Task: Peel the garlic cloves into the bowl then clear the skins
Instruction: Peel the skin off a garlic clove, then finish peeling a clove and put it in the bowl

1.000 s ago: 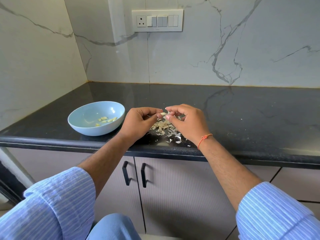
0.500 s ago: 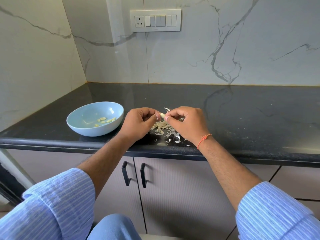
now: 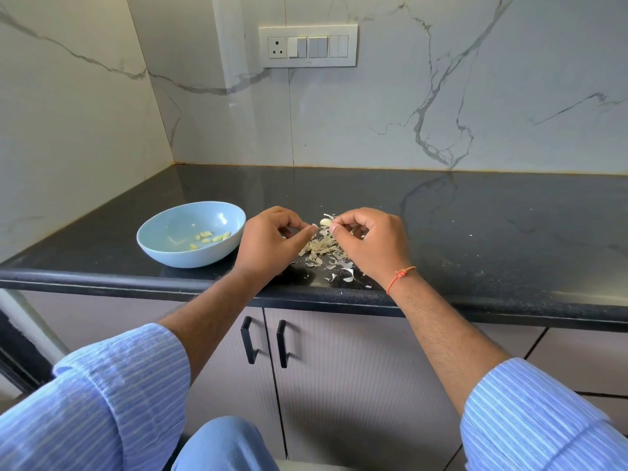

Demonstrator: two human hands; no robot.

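A pale garlic clove [image 3: 325, 222] is pinched between the thumb and fingertips of my right hand [image 3: 368, 244], just above the counter. My left hand [image 3: 270, 243] sits a small gap to its left and pinches a thin flake of white skin [image 3: 314, 226]. Under and between both hands lies a heap of dry garlic skins [image 3: 323, 253]. A light blue bowl [image 3: 176, 253] stands to the left of my left hand and holds several peeled cloves [image 3: 210, 236].
The black stone counter [image 3: 475, 232] runs wide to the right and back to a marble wall with a switch plate [image 3: 307, 45]. Its front edge is close under my wrists. Cabinet doors with black handles [image 3: 265, 341] are below.
My hands have drawn slightly apart. The left one has pulled a flake of skin off the clove, which stays in my right fingertips.
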